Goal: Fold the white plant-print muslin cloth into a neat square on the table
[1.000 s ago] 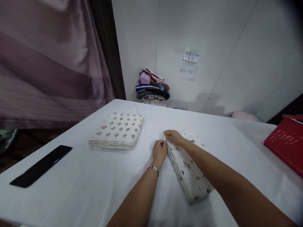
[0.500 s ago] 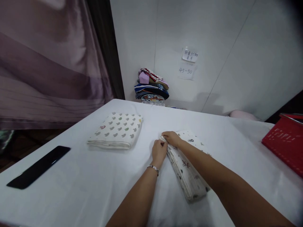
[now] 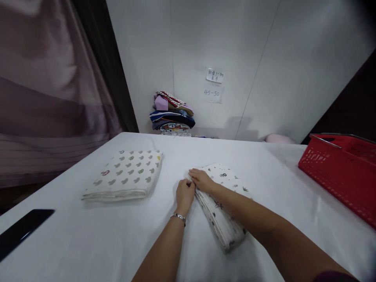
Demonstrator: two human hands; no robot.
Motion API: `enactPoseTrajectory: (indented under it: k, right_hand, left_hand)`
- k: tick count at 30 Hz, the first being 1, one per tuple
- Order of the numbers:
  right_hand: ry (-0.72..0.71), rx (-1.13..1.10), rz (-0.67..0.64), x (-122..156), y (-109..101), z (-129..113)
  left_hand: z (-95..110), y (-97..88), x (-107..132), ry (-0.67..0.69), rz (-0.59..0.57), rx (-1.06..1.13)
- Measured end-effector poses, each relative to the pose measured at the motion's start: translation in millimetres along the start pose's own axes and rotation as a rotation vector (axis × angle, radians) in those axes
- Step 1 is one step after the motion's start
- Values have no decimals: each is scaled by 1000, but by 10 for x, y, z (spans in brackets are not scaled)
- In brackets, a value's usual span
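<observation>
A folded white cloth printed with small dark and grey figures lies aslant on the white table. At its far left corner, my left hand has its fingers curled round the edge. My right hand rests on top of that same corner, fingers stretched out and pressing down. My right forearm covers part of the printed face. To the left sits a second folded cloth, white with grey mushroom-like prints, apart from both hands.
A black flat slab lies at the table's left edge. On the right stands a red basket with a metal handle. Beyond the far edge, a pile of folded fabrics leans near the wall. A purple curtain hangs at left.
The view has turned to the right, so more of the basket shows. My right hand has gone from gripping the cloth's corner to lying flatter on it; my left hand stays at the edge.
</observation>
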State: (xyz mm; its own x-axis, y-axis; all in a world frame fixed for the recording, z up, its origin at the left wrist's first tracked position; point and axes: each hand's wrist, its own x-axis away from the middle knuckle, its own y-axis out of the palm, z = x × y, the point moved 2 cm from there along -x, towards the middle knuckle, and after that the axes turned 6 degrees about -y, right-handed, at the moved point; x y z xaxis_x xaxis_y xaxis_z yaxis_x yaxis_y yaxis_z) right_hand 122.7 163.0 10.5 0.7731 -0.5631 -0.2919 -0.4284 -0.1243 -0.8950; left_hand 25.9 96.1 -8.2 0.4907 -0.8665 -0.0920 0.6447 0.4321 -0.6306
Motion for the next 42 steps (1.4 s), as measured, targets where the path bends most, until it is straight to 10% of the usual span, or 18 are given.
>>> enactPoseTrajectory:
  k: [13, 42]
  right_hand:
    - [340, 249, -203, 499, -331, 548]
    - [149, 65, -237, 1017, 2, -686]
  left_hand:
    - [2, -1, 1, -9, -2, 21]
    - [6, -14, -49, -37, -47, 16]
